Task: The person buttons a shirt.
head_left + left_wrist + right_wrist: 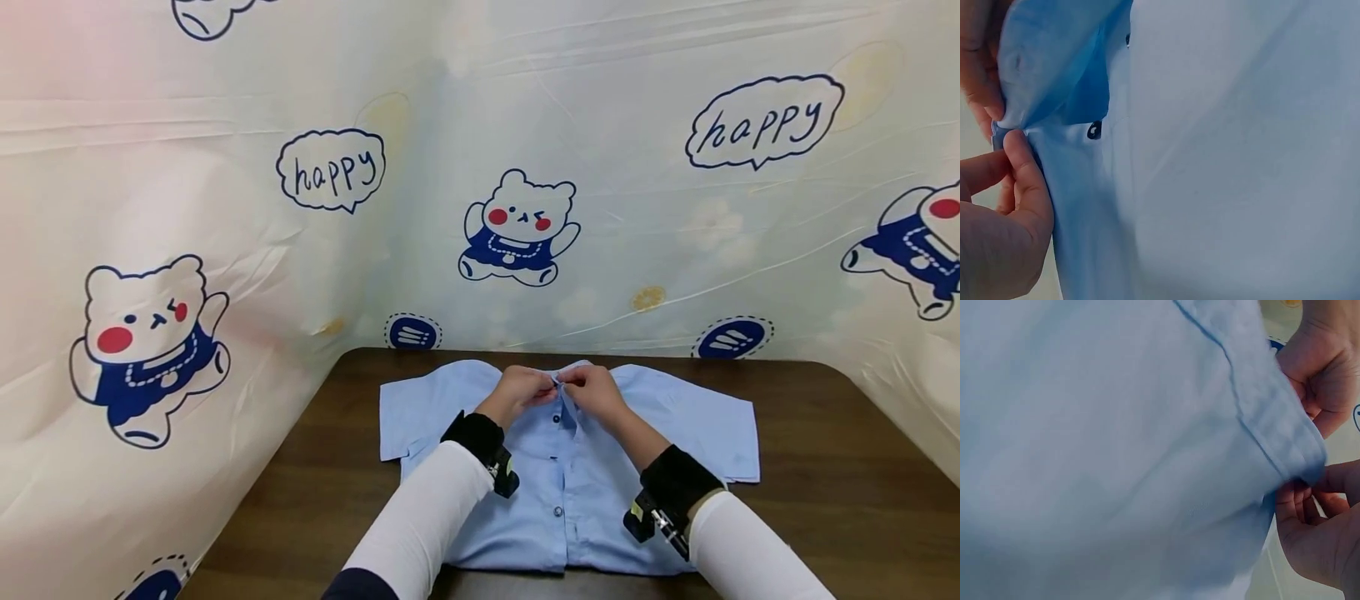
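A light blue short-sleeved shirt (570, 467) lies front up on the dark brown table (825, 467), with dark buttons (557, 511) down its middle. Both hands meet at the top of the button strip, by the collar. My left hand (543, 390) pinches the fabric edge between thumb and fingers. My right hand (570, 386) pinches the facing edge just beside it. In the left wrist view, the left thumb (1022, 165) presses on the folded edge of the shirt (1222, 156) near a dark button (1094, 130). In the right wrist view, the right hand (1294, 500) grips a stitched edge (1272, 425).
A plastic sheet printed with bears and "happy" bubbles (330, 171) hangs behind and along both sides of the table. Bare wood shows left (330, 450) and right of the shirt. Black bands with small cameras (502, 475) sit on both wrists.
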